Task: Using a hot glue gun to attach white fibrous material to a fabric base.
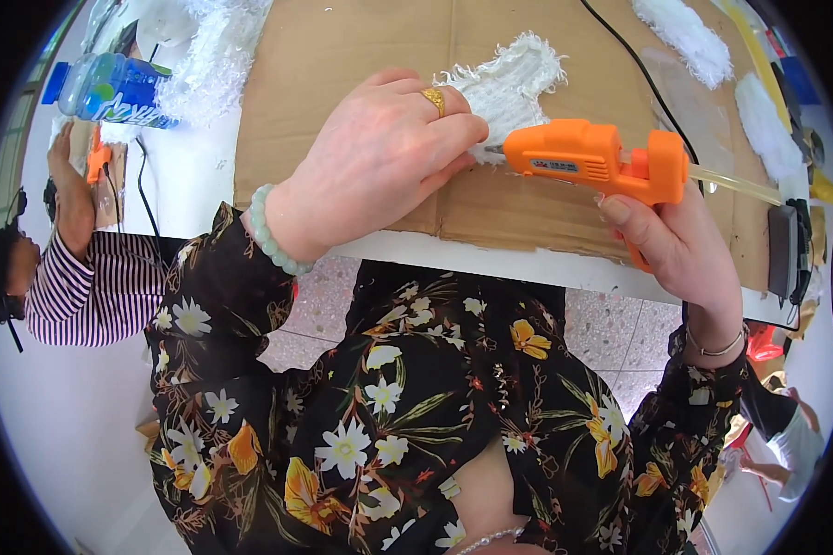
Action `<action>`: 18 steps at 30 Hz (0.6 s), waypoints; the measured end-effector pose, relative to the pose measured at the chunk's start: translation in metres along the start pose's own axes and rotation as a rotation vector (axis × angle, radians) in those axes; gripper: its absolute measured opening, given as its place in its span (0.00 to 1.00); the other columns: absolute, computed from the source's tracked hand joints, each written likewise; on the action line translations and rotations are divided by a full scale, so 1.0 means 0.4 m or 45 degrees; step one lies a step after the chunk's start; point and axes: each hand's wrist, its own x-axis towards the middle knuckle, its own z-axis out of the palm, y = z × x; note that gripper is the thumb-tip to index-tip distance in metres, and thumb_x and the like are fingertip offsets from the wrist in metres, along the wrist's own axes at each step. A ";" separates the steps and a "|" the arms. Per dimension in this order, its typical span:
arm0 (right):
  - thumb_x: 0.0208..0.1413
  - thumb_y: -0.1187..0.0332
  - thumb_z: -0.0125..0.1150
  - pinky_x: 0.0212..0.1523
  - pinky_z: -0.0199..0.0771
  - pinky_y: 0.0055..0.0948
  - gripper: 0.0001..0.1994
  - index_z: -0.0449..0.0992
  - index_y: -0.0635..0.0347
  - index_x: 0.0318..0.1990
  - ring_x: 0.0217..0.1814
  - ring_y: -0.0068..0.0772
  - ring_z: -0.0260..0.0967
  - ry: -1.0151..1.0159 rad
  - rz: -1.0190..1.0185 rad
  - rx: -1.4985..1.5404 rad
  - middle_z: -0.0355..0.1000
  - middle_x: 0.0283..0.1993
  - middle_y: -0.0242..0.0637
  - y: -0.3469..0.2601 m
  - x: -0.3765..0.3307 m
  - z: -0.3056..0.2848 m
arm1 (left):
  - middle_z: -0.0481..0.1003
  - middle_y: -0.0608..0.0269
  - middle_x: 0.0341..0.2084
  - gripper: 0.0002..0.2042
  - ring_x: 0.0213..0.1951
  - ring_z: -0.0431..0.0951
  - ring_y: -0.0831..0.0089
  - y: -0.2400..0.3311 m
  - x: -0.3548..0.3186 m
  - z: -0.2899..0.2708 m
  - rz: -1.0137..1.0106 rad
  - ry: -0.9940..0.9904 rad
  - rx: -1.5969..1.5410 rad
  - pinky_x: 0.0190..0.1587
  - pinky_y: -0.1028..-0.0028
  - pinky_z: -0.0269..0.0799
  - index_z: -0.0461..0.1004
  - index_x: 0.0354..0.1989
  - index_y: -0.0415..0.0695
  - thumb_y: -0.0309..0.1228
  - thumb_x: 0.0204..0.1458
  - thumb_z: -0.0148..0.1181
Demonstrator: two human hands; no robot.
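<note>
An orange hot glue gun [574,153] is gripped in my right hand [680,242], its nozzle pointing left. From its back end sticks out a long translucent glue stick [736,184]. My left hand [389,153] is closed on the near edge of a white fringed piece of fabric [509,91], which lies on a sheet of brown cardboard [342,42]. The nozzle tip meets the fabric right beside my left fingertips. My left thumb and fingertips are pressed together there.
A blue-labelled plastic bottle [111,90] lies at the far left near white fluffy material [215,65]. White fluffy pieces [685,39] rest at the right. A black cable [634,60] crosses the cardboard. Another person in a striped sleeve [97,287] works at left near another orange glue gun [97,155].
</note>
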 end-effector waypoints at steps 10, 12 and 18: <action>0.60 0.65 0.57 0.28 0.60 0.21 0.13 0.71 0.64 0.46 0.26 0.17 0.59 -0.031 0.095 -0.077 0.65 0.27 0.27 -0.011 -0.010 -0.014 | 0.76 0.62 0.29 0.09 0.33 0.76 0.62 -0.016 0.006 0.009 0.052 0.051 -0.010 0.41 0.67 0.71 0.74 0.31 0.41 0.24 0.41 0.66; 0.60 0.65 0.57 0.28 0.60 0.21 0.13 0.71 0.64 0.46 0.27 0.17 0.59 -0.069 0.169 -0.104 0.65 0.27 0.27 -0.012 -0.013 -0.014 | 0.75 0.63 0.28 0.09 0.32 0.76 0.63 -0.019 0.011 0.010 0.066 0.038 0.012 0.42 0.66 0.71 0.74 0.31 0.42 0.23 0.41 0.66; 0.60 0.64 0.58 0.28 0.60 0.21 0.13 0.71 0.63 0.46 0.27 0.17 0.59 -0.014 0.033 -0.148 0.65 0.28 0.27 -0.011 -0.017 -0.026 | 0.75 0.65 0.27 0.09 0.29 0.75 0.65 -0.014 0.022 0.011 -0.001 -0.001 0.022 0.43 0.66 0.71 0.73 0.31 0.44 0.23 0.42 0.65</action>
